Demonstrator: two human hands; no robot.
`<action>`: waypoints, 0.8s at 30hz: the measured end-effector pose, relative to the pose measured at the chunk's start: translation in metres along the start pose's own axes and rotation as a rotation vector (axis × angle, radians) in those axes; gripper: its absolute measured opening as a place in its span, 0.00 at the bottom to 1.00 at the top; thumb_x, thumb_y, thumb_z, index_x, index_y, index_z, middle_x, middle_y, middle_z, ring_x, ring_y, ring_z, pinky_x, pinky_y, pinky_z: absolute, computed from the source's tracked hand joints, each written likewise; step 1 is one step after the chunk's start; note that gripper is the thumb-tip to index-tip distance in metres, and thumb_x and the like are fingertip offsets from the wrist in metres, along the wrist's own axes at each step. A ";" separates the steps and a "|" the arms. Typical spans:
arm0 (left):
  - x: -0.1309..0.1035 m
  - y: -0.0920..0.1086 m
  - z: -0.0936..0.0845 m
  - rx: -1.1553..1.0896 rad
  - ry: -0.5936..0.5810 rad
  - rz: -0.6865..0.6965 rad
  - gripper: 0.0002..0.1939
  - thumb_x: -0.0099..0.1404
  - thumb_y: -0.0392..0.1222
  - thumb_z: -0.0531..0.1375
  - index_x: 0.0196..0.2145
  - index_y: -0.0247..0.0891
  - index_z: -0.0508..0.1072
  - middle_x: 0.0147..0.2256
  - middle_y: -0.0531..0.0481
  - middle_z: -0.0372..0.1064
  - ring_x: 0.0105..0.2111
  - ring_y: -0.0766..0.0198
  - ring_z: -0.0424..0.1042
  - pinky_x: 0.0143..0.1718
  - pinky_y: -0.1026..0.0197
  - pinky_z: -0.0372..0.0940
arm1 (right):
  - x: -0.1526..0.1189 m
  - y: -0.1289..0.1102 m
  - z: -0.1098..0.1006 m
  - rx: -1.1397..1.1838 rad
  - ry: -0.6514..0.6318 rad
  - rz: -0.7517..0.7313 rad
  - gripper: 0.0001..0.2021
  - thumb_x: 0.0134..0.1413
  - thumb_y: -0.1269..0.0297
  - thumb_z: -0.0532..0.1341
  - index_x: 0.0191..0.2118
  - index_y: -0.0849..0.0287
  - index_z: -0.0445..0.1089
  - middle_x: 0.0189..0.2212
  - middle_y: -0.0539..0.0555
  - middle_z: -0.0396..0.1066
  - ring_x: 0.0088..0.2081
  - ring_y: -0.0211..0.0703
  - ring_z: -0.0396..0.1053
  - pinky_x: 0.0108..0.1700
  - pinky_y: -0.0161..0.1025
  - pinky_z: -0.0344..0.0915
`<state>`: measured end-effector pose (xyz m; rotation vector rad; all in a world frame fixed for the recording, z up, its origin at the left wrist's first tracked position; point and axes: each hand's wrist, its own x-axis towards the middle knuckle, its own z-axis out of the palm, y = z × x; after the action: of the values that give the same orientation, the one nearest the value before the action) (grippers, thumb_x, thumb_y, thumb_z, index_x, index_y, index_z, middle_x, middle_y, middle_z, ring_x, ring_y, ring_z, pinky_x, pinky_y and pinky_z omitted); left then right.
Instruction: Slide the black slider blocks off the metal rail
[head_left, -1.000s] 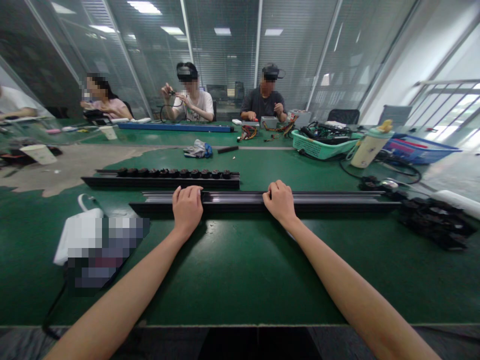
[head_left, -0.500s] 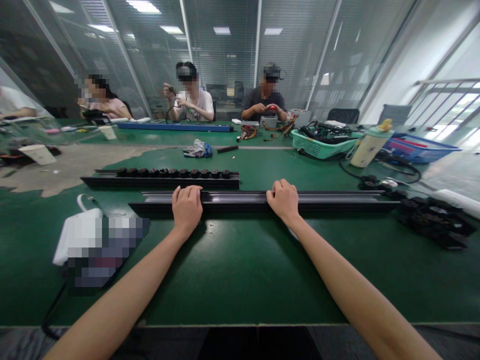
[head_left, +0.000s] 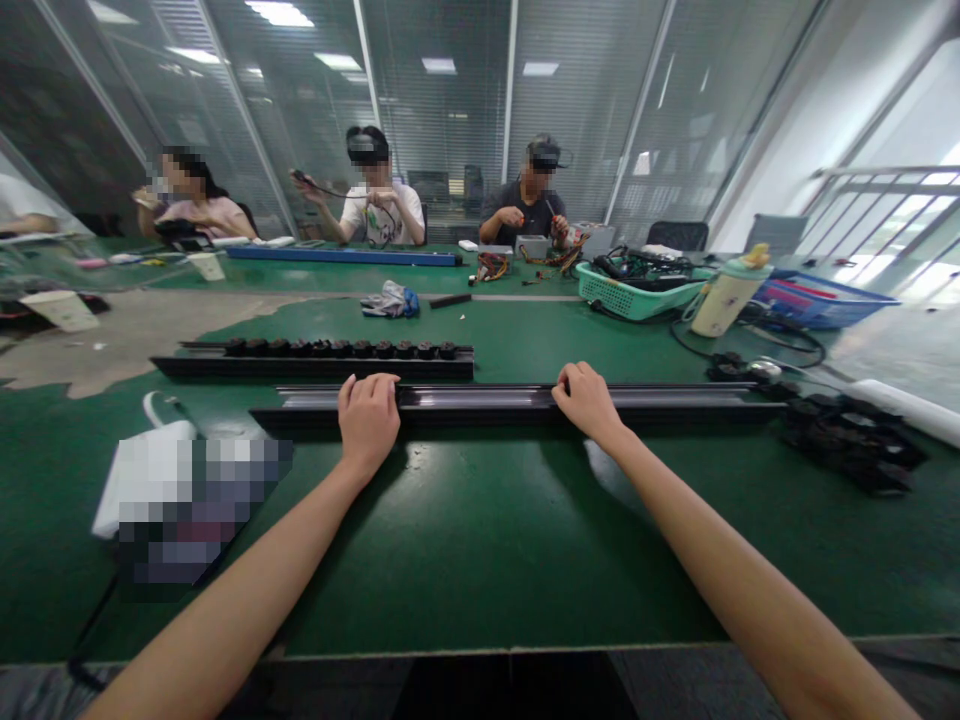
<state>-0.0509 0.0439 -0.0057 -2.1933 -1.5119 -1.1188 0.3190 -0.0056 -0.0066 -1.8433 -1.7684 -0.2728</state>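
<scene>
A long black rail with a shiny inner channel lies across the green table in front of me. My left hand is curled over its left part, fingers wrapped over the far edge. Farther right, my right hand grips the same rail with fingers bent and pressed together. What lies under the fingers of either hand is hidden. Behind it, to the left, a second black rail carries a row of several small black parts.
Black parts are heaped at the right, near a bottle, a green basket and a blue basket. A white box sits at left. Gloves lie beyond the rails. Several people sit across the table.
My right hand has slid to the right along the rail, widening the gap between my hands. My left hand stays on the rail. The view has shifted slightly.
</scene>
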 end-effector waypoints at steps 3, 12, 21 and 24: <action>0.000 0.000 0.001 -0.006 0.006 0.000 0.20 0.78 0.42 0.46 0.49 0.41 0.78 0.49 0.40 0.80 0.51 0.48 0.77 0.70 0.41 0.57 | -0.002 0.015 -0.006 0.080 -0.029 -0.066 0.03 0.61 0.69 0.59 0.36 0.55 0.69 0.38 0.59 0.72 0.42 0.52 0.71 0.47 0.46 0.66; 0.000 0.000 0.000 0.005 0.005 0.005 0.20 0.79 0.42 0.45 0.49 0.42 0.78 0.49 0.41 0.80 0.51 0.49 0.77 0.70 0.41 0.57 | -0.028 0.025 -0.014 0.185 0.016 -0.159 0.14 0.73 0.60 0.54 0.54 0.56 0.73 0.52 0.64 0.76 0.56 0.57 0.72 0.56 0.52 0.63; 0.001 0.002 0.003 0.015 -0.018 -0.004 0.21 0.79 0.43 0.45 0.49 0.41 0.77 0.50 0.41 0.80 0.52 0.50 0.76 0.71 0.41 0.57 | -0.030 0.027 -0.018 0.168 0.055 -0.123 0.15 0.73 0.61 0.54 0.48 0.56 0.78 0.48 0.62 0.78 0.51 0.56 0.71 0.54 0.51 0.61; 0.001 0.003 0.004 0.006 -0.015 -0.011 0.21 0.79 0.43 0.45 0.49 0.41 0.77 0.50 0.41 0.80 0.51 0.50 0.76 0.71 0.42 0.57 | -0.032 0.032 -0.020 0.157 0.061 -0.136 0.16 0.74 0.61 0.53 0.48 0.56 0.79 0.49 0.63 0.78 0.51 0.56 0.71 0.54 0.52 0.60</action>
<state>-0.0465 0.0461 -0.0071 -2.1970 -1.5331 -1.1017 0.3515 -0.0420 -0.0144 -1.5926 -1.8220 -0.2326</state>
